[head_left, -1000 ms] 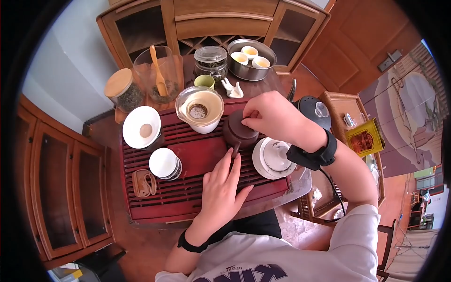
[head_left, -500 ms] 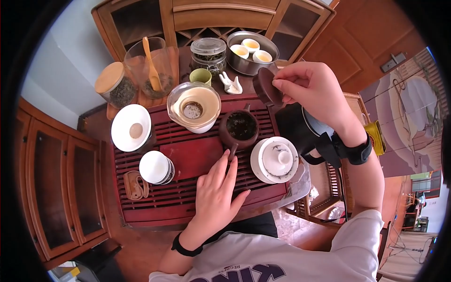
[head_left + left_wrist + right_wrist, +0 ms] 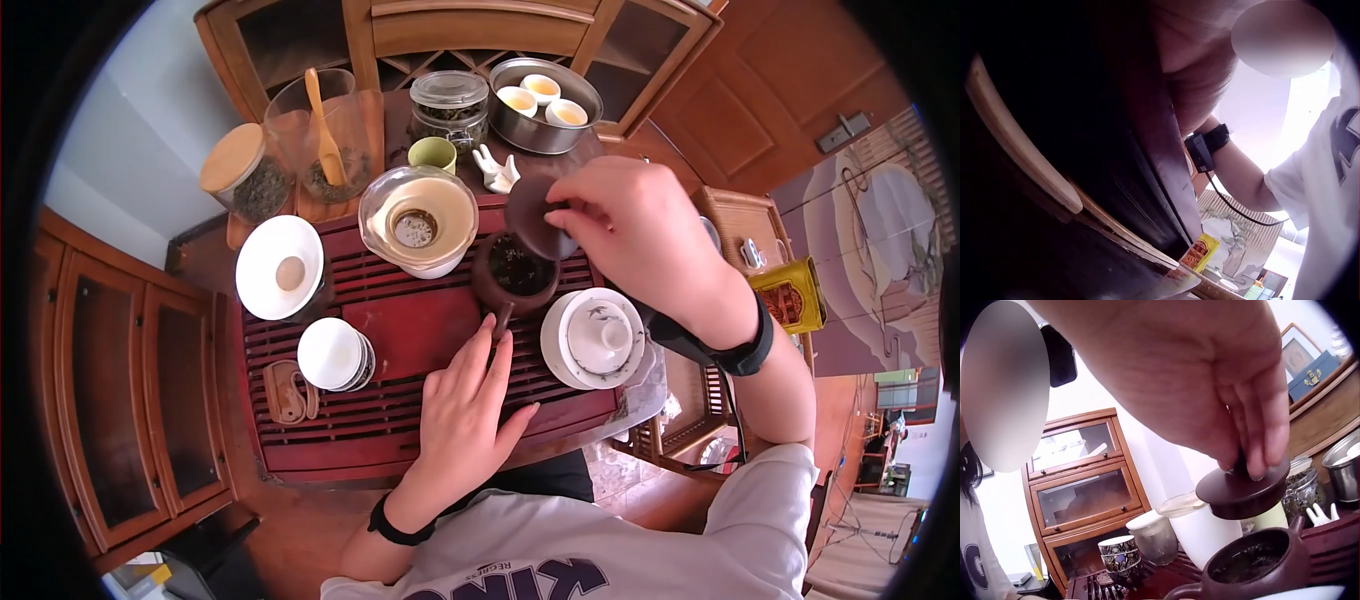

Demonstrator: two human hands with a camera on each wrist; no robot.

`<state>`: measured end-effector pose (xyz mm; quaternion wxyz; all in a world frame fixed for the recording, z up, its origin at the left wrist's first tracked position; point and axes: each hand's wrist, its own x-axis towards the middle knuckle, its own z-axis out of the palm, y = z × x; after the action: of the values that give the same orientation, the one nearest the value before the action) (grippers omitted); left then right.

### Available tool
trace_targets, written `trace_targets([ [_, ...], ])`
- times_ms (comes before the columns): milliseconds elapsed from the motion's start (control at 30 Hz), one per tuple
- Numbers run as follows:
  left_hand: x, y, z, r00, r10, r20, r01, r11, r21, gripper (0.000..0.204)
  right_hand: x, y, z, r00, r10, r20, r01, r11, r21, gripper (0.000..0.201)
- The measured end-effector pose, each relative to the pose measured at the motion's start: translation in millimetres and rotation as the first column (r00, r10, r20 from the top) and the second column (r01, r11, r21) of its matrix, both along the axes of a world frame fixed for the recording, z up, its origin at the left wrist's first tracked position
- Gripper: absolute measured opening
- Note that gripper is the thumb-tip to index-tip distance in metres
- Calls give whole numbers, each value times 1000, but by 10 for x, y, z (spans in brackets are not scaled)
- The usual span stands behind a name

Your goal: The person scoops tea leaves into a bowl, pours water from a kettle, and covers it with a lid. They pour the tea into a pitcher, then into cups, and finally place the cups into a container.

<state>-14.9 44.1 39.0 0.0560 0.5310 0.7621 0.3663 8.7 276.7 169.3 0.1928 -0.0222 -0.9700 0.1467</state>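
Note:
My right hand [image 3: 640, 230] pinches the knob of a dark brown teapot lid [image 3: 535, 215]. In the right wrist view the lid [image 3: 1244, 490] hangs above the uncovered teapot [image 3: 1260, 562], apart from its rim. Dark wet leaves lie inside the teapot [image 3: 490, 290], which stands on the red slatted tea tray [image 3: 400, 345]. My left hand [image 3: 462, 405] lies over the tray's front, its first two fingers straight and their tips at the teapot's stubby handle [image 3: 503, 320]. Right of the teapot sits a white lidded gaiwan [image 3: 595, 340]. The left wrist view leaves out the left fingers.
Left of the teapot are a strainer over a pitcher [image 3: 418, 225], a white bowl-shaped piece [image 3: 280, 268] and stacked cups [image 3: 335, 355]. Behind stand tea jars [image 3: 450, 105], a green cup [image 3: 433, 154], a white hand-shaped figurine [image 3: 495, 168] and a metal bowl [image 3: 545, 130] holding cups.
My right hand lifted the lid off the teapot and out to the right, then brought it back over the pot's far right side. The left hand has stayed at the handle.

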Motion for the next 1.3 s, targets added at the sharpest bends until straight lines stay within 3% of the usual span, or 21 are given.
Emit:
trace_targets([
  [267, -3, 9, 9, 1000, -7, 7, 7, 1000, -12, 83, 25, 23, -22, 999, -11, -39, 10, 1000, -13, 15],
  [467, -7, 10, 8, 1000, -7, 8, 7, 1000, -13, 82, -28, -63, -220, 981, 26, 194, -40, 997, 70, 10],
  [600, -7, 10, 18, 1000, -4, 18, 4, 1000, -7, 81, -56, -54, -302, 961, 101, 256, -130, 986, 100, 8],
  [867, -14, 16, 13, 1000, 4, -25, -4, 1000, 5, 80, -80, -166, -261, 912, 51, 408, -150, 965, 215, 21],
  [900, -9, 13, 16, 1000, 3, -26, -3, 1000, 8, 80, -61, -164, -266, 912, 49, 407, -149, 965, 217, 21],
  [967, -13, 8, 26, 999, 1, 39, -2, 1000, 23, 78, -2, -162, -255, 986, 80, 149, -73, 996, -52, 15],
  [1000, -20, 2, 30, 999, 2, 37, -3, 1000, 29, 78, 40, -199, -208, 986, 81, 147, -75, 996, -47, 15],
  [1033, -23, -2, 31, 995, 8, 95, -14, 998, 65, 73, 101, -279, -125, 988, 23, 151, 37, 924, -381, 18],
  [1067, -15, -8, 32, 988, 13, 157, -29, 995, 100, 69, 178, -359, -80, 984, -28, 179, 142, 731, -668, 22],
  [1100, -12, -16, 14, 987, 16, 160, -33, 994, 105, 69, 287, -433, -81, 983, -24, 182, 141, 735, -663, 22],
  [1133, -14, -21, -20, 984, 36, 172, -63, 985, 158, 62, 423, -517, -92, 985, 8, 171, 162, 282, -946, 21],
  [1167, -14, -13, -45, 981, 54, 184, -94, 972, 214, 56, 534, -594, -104, 989, 28, 144, 147, -249, -957, 21],
  [1233, 8, -19, -77, 947, 67, 314, -166, 939, 302, 47, 659, -783, -202, 968, 111, 225, 248, -557, -793, 27],
  [1300, -11, -58, -58, 906, 24, 424, -193, 913, 360, 43, 671, -951, -281, 946, 122, 299, 310, -606, -733, 36],
])
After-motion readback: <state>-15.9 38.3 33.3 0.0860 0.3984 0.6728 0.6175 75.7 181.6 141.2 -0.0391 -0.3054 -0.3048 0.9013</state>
